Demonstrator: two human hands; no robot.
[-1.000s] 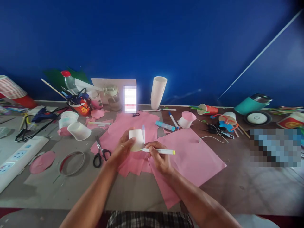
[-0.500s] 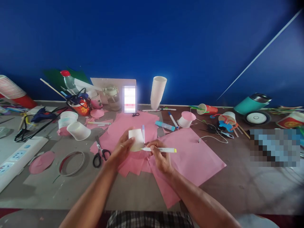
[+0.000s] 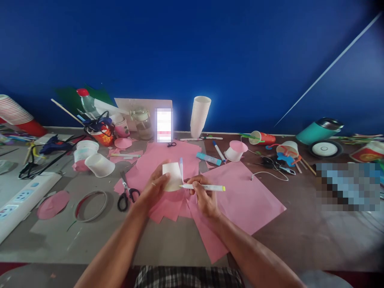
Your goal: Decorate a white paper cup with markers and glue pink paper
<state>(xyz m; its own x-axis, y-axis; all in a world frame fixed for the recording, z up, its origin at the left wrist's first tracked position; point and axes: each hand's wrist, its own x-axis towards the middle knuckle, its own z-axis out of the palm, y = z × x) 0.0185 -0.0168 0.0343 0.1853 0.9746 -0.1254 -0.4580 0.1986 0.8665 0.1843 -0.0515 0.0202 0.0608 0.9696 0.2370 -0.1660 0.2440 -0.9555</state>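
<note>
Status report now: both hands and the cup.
Left hand shut on white cup. Right hand shut on marker, tip at cup's side. Pink paper beneath.

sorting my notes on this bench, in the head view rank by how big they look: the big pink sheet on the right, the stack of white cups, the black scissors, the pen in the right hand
1. big pink sheet
2. stack of white cups, though it stands farther back
3. and 4. black scissors and pen: too close in length to rank; the pen is thinner.
</note>
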